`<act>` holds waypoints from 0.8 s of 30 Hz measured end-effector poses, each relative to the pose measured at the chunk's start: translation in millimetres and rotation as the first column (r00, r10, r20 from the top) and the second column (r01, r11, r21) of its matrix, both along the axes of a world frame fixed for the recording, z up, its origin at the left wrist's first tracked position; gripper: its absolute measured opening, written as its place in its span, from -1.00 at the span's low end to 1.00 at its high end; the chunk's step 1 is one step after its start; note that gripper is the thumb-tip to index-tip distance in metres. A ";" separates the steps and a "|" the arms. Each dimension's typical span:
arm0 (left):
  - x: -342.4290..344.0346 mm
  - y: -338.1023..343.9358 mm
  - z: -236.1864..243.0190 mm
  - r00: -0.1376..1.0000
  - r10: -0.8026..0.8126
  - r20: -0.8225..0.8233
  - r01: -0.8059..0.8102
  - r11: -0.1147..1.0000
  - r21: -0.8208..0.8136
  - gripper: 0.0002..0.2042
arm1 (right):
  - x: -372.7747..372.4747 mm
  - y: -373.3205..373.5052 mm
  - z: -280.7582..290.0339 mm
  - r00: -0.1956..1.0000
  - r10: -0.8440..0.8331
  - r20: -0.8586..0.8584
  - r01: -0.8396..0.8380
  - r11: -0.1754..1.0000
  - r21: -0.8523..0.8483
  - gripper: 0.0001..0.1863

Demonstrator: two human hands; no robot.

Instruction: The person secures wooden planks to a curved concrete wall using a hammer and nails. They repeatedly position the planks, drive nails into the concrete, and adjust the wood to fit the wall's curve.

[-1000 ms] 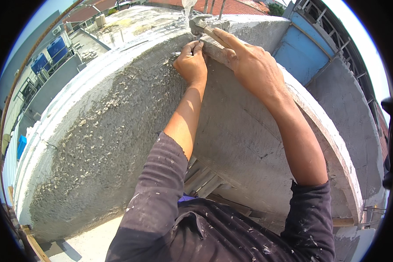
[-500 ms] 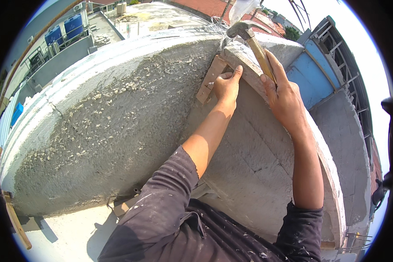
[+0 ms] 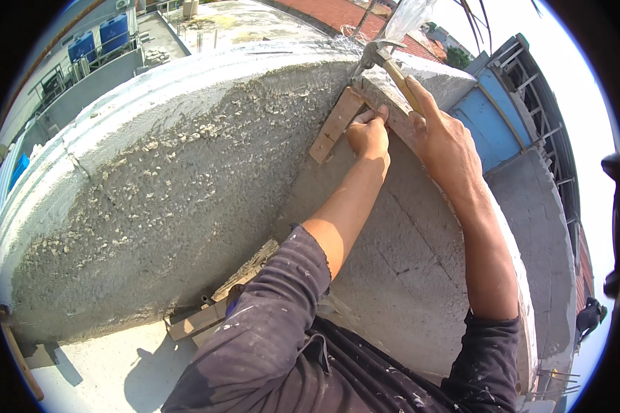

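My right hand (image 3: 448,148) is wrapped round the wooden handle of a claw hammer (image 3: 396,72), its forefinger laid along the handle. The steel hammer head is over the upper end of a curved plank (image 3: 397,113) that runs along the wall's edge. Just below it, my left hand (image 3: 369,138) is closed, thumb and fingers bunched against the plank's lower edge. Whatever those fingers hold, if anything, is hidden. Left of that hand, a short reddish-brown wooden block (image 3: 336,125) lies across the corner where the walls meet.
A rough, partly plastered curved wall (image 3: 165,179) spans the left, with a smoother grey panel (image 3: 406,234) beneath my arms. Loose wood pieces (image 3: 203,320) lie by my left sleeve. A clear plastic bag (image 3: 406,19) hangs past the hammer; a blue panel (image 3: 496,113) stands right.
My left hand has shifted right, and its raised thumb has come down against the plank. The hammer has moved slightly, still in my right hand. The whole view has shifted a little.
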State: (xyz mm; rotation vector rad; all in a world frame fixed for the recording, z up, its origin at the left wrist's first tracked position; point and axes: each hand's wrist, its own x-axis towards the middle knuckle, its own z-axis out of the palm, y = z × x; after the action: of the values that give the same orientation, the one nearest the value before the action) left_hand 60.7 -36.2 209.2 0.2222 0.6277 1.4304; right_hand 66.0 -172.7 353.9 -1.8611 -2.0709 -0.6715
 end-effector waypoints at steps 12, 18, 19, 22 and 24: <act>1.1 -0.2 1.1 0.999 0.034 0.028 -0.034 0.999 -0.006 -0.79 | 2.2 4.2 -7.3 0.996 0.049 -0.081 -0.045 0.997 0.056 -0.39; 4.3 -1.0 0.9 0.997 0.081 -0.001 -0.081 0.997 0.013 -0.88 | 8.7 9.5 -8.3 0.657 0.752 0.042 -0.579 0.468 0.668 -0.42; 5.0 -0.3 0.5 0.996 0.093 -0.001 -0.093 0.996 0.014 -0.88 | 8.4 7.9 -9.2 0.722 0.692 -0.001 -0.571 0.596 0.564 -0.42; 6.3 4.0 0.8 0.997 0.049 -0.066 -0.051 0.998 -0.034 -0.76 | 4.7 7.0 -8.5 0.991 0.017 0.130 -0.024 0.998 0.053 -0.43; 6.0 5.9 -0.2 0.993 0.088 -0.083 -0.087 0.996 0.019 -0.75 | 5.8 1.4 -3.6 0.999 -0.047 0.000 0.047 0.997 0.061 -0.40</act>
State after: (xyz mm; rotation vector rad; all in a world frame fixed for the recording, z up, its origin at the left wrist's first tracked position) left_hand 66.7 -30.3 209.1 0.2701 0.7022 1.5166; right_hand 71.8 -171.3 350.3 -1.8812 -1.9906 -0.7385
